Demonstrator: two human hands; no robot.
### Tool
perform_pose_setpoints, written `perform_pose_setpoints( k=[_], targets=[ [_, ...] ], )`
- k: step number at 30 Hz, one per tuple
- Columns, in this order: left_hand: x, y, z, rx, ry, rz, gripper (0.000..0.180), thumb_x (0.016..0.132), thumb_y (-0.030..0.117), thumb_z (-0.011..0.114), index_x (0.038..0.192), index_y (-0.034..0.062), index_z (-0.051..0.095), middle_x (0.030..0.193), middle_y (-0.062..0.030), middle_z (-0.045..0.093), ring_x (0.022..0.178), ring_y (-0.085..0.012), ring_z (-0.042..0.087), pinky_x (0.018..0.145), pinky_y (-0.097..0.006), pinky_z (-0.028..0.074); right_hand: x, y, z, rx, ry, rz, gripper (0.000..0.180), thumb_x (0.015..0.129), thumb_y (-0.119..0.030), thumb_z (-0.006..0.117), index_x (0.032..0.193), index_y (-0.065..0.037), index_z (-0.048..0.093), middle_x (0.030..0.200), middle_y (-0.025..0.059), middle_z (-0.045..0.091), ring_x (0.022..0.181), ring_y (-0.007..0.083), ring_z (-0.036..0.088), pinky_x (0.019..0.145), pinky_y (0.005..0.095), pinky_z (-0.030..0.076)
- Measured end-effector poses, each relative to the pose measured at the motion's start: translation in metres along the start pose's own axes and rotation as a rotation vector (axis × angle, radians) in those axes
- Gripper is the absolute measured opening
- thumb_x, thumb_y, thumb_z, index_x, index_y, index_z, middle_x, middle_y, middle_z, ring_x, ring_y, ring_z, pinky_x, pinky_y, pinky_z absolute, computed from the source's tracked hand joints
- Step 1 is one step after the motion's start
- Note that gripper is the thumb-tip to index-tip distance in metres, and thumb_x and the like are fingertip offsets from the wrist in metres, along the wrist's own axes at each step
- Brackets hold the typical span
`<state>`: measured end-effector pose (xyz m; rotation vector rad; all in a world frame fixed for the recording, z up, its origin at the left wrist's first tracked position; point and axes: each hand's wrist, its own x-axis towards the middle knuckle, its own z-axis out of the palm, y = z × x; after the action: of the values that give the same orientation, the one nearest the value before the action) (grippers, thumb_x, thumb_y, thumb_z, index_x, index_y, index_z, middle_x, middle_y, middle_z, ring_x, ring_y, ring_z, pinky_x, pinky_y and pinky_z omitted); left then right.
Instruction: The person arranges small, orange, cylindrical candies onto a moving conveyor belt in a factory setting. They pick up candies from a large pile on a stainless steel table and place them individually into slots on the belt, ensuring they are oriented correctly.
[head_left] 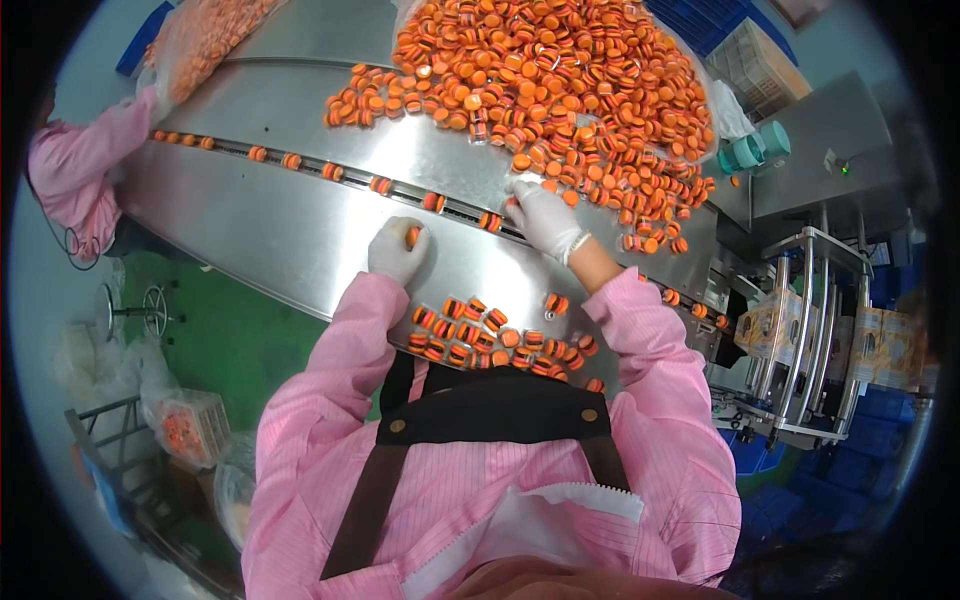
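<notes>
Your left hand has its fingers curled tight on an orange disc, mostly hidden, near the counter's front edge. Your right hand rests at the pile's edge by the track; whether its fingers are together or apart can't be told.

Two white-gloved hands, left hand and right hand; orange caps beyond counting (hundreds heaped at the steel table's far edge); two teal cylinders.
</notes>
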<state>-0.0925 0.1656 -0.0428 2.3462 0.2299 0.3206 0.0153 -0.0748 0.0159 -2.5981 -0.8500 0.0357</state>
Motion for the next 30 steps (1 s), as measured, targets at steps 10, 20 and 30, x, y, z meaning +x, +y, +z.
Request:
perform_pose_setpoints(
  k=[10, 20, 30],
  targets=[
    [0.0, -0.009, 0.005, -0.032, 0.066, 0.063, 0.017, 0.085, 0.023, 0.06, 0.094, 0.0089, 0.065, 0.094, -0.011, 0.062, 0.083, -0.0311, 0.062, 0.075, -0.038, 0.05, -0.086, -0.012, 0.011, 0.483, -0.383, 0.041, 0.025, 0.089, -0.022, 0.06, 0.107, -0.005, 0.059, 0.098, 0.0148, 0.063, 0.094, 0.0301, 0.061, 0.083, 0.0366, 0.048],
    [-0.001, -0.01, 0.004, -0.014, 0.043, 0.054, 0.018, 0.086, 0.024, 0.06, 0.096, 0.0097, 0.064, 0.095, -0.012, 0.061, 0.085, -0.0328, 0.061, 0.076, -0.04, 0.049, -0.102, -0.019, 0.008, 0.352, -0.298, 0.035, 0.028, 0.088, -0.024, 0.059, 0.11, -0.007, 0.06, 0.106, 0.0169, 0.055, 0.097, 0.0337, 0.058, 0.085, 0.0399, 0.048],
    [0.0, -0.01, 0.008, -0.01, 0.046, 0.058, 0.018, 0.085, 0.025, 0.061, 0.093, 0.0099, 0.064, 0.095, -0.0129, 0.062, 0.087, -0.0335, 0.061, 0.079, -0.041, 0.049, 0.024, 0.038, -0.009, -0.355, 0.272, 0.0, 0.032, 0.08, -0.006, 0.053, 0.111, -0.011, 0.057, 0.102, 0.0136, 0.056, 0.093, 0.031, 0.06, 0.076, 0.0402, 0.051]
  ],
)
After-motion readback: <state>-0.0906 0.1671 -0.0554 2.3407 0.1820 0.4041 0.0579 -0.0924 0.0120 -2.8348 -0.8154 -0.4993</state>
